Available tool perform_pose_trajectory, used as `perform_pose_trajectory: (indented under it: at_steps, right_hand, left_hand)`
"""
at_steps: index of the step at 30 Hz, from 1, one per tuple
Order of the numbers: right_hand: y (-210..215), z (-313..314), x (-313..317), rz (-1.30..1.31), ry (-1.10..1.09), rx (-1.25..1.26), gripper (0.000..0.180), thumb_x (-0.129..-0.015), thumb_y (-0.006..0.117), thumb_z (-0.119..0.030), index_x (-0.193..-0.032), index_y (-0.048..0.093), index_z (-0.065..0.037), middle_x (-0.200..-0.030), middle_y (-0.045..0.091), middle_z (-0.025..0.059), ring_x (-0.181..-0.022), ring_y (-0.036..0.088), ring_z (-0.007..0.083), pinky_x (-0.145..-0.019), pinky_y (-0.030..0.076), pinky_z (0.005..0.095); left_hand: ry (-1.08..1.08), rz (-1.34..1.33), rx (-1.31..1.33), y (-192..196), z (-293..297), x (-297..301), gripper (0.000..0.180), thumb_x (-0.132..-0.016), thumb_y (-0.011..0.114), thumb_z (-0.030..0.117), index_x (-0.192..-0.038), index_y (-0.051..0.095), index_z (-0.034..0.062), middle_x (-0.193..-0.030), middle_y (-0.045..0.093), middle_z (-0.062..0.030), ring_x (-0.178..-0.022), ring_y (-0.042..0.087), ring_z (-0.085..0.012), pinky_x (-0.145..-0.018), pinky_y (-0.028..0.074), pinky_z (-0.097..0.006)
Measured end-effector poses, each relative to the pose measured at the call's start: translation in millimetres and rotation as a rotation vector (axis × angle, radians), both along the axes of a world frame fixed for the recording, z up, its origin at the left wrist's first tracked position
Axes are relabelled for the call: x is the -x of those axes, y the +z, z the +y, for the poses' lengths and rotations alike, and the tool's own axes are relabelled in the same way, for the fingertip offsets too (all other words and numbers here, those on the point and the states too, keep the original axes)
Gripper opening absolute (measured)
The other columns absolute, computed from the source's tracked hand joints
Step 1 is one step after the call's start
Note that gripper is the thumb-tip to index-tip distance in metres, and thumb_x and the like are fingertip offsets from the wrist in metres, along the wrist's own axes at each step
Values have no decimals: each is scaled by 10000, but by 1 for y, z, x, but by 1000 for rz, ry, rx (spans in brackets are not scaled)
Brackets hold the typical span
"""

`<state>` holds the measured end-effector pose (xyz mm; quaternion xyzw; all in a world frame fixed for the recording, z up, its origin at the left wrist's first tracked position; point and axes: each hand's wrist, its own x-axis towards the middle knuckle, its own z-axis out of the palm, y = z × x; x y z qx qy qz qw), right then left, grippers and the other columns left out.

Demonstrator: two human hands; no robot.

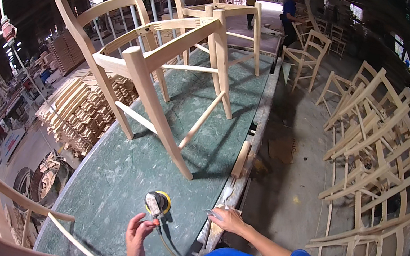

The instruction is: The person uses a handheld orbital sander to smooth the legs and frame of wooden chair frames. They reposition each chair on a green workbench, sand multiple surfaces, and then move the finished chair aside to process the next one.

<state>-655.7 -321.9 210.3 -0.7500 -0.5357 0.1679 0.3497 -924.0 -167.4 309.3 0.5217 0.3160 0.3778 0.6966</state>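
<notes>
We stand at the near end of a long green-topped counter, where a round yellow-padded power sander with a grey body lies on the green surface. Our left hand pinches with closed fingers at the small orange fitting where the sander's cable joins, just near of the tool. Our right hand rests at the counter's right edge, fingers curled onto a small pale piece, perhaps sanding paper; what it is, we cannot tell.

We judge this a moment of readying the sander, not of sanding: the tool lies apart from the bare pale wooden chair frame standing farther along the counter. The next move calls for a firm grip on the sander's body and keeping the cable away from the chair legs.

Counting: one sander, two chair frames on the counter, the second at the far end. A loose wooden rod lies at the right edge. A stack of chair frames leans on the floor at right; two people stand far off.
</notes>
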Motion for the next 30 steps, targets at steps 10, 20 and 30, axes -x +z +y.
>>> perform_pose_trajectory:
  at_steps: [10, 20, 30]
  right_hand:
    - [-9, 6, 193, -71, 332, -57, 252, -890, 616, -343, -1068, 594, -165, -843, 664, 118, -744, 651, 339, -599, 506, 439]
    - [-10, -26, 318, 55, 573, -36, 201, -878, 634, -200, -1056, 568, -133, -866, 644, 125, -786, 642, 350, -621, 493, 452]
    - [-23, -28, 325, -1, 475, -70, 231, -869, 639, -187, -1082, 565, -136, -902, 651, 113, -798, 640, 351, -614, 488, 450]
  left_hand:
    - [182, -438, -1182, 124, -93, 187, 497, -867, 539, 99, -1328, 403, -27, -789, 598, -123, -660, 576, -181, -695, 509, -343]
    - [260, -616, -1424, 171, -146, 266, 473, -881, 566, 132, -1307, 437, -26, -711, 581, -80, -587, 586, -175, -604, 523, -324]
    - [261, -752, -1498, 185, -130, 295, 452, -895, 592, 165, -1286, 470, -26, -633, 565, -36, -514, 595, -168, -513, 536, -305]
